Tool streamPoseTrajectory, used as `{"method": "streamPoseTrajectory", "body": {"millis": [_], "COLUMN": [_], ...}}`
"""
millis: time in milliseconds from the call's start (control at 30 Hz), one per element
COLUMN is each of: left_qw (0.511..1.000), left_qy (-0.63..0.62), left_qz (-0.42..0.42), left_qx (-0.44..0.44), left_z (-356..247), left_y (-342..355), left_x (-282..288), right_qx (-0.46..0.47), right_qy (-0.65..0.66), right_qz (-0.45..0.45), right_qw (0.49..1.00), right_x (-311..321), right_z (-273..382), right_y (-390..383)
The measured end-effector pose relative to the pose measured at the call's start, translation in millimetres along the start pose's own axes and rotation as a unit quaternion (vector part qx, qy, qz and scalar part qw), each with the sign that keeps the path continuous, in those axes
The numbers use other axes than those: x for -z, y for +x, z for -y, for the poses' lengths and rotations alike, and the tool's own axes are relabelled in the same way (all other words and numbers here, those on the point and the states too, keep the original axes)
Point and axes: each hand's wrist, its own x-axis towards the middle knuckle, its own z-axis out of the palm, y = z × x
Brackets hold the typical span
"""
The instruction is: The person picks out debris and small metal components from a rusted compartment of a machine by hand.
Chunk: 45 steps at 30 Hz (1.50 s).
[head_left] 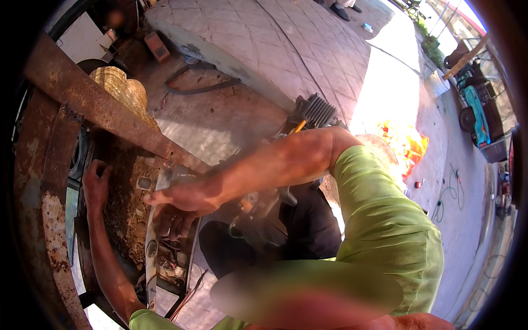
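My left hand (96, 187) reaches inside a rusty metal frame (99, 104), its fingers curled beside a brown, dirt-crusted panel (129, 225). Whatever those fingers hold, if anything, is hidden. Across from it, my right hand (187, 201) hangs over a pale metal rail (152, 250) with holes along it. The thumb stretches toward the panel, and the other fingers point down, apart, over a cavity with wires (173, 264). No object shows in the right hand. Just beyond my right forearm, a finned engine (319, 113) sits, partly covered by the arm.
A black hose (203, 82) curves on the floor near a reddish block (157, 47). A golden, straw-like bundle (121, 91) sits behind the frame. Orange cloth (404, 144), a white bucket (438, 85) and a turquoise vehicle (476, 113) are to the right. Another person's shoes (341, 11) show at the top.
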Motion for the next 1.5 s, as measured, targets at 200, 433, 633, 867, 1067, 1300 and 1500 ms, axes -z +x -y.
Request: {"method": "streamPoseTrajectory", "body": {"millis": [200, 433, 633, 867, 1067, 1300, 1500], "left_qw": [0.999, 1.000, 1.000, 1.000, 1.000, 0.999, 0.999], "left_qy": [-0.008, 0.006, -0.005, 0.001, 0.008, 0.018, 0.010], "left_qz": [0.027, 0.022, 0.029, 0.029, 0.030, 0.028, 0.035], "left_qx": [0.030, -0.004, -0.003, 0.001, 0.000, -0.005, 0.006], "left_z": [-4.9, 3.9, 3.3, -0.7, 2.9, 2.7, -1.1], "left_y": [1.6, 1.5, 0.8, 0.2, 0.4, 0.0, 0.2], "left_x": [-0.4, -2.6, -3.0, -2.5, -2.9, -3.0, -1.4], "right_qx": [-0.004, -0.003, -0.007, -0.008, -0.011, -0.014, -0.029], "right_qy": [-0.001, -0.006, -0.012, -0.012, -0.018, -0.013, -0.018], "right_qz": [-0.003, 0.007, 0.002, 0.005, 0.006, 0.008, -0.006], "right_qw": [1.000, 1.000, 1.000, 1.000, 1.000, 1.000, 0.999], "right_x": [-0.3, -1.0, -1.6, 0.2, 0.4, 2.0, -3.2], "right_z": [0.6, 1.1, 1.9, -0.6, 0.0, -2.2, 3.5], "right_y": [-1.7, -1.7, -2.7, -0.6, -0.9, 1.3, -5.1]}}
